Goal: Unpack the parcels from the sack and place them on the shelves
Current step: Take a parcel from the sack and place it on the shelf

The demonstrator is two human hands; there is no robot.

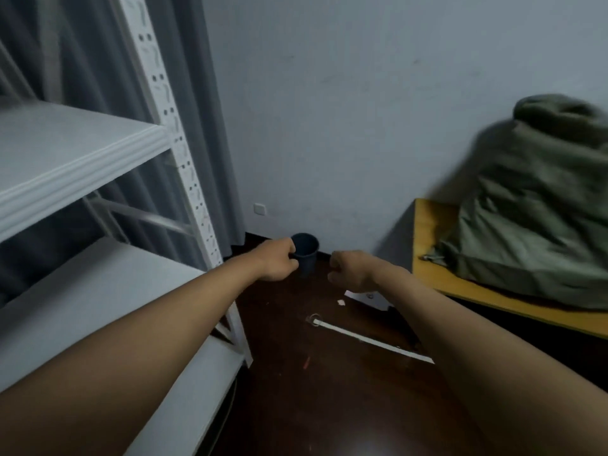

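Note:
A bulky olive-green sack (533, 205) sits on a yellow wooden table (437, 281) at the right, its top bunched closed; no parcels show. White metal shelves (75, 153) stand at the left, with an upper board and a lower board (108, 291), both bare. Both my arms stretch forward over the dark floor between shelves and table. My left hand (278, 260) and my right hand (350, 269) are curled into fists and hold nothing. Neither hand touches the sack or the shelves.
A dark blue bin (306, 253) stands on the floor by the wall, just behind my left hand. A white strip (371, 340) and paper scraps (365, 297) lie on the dark floor. Grey curtains (98, 77) hang behind the shelves.

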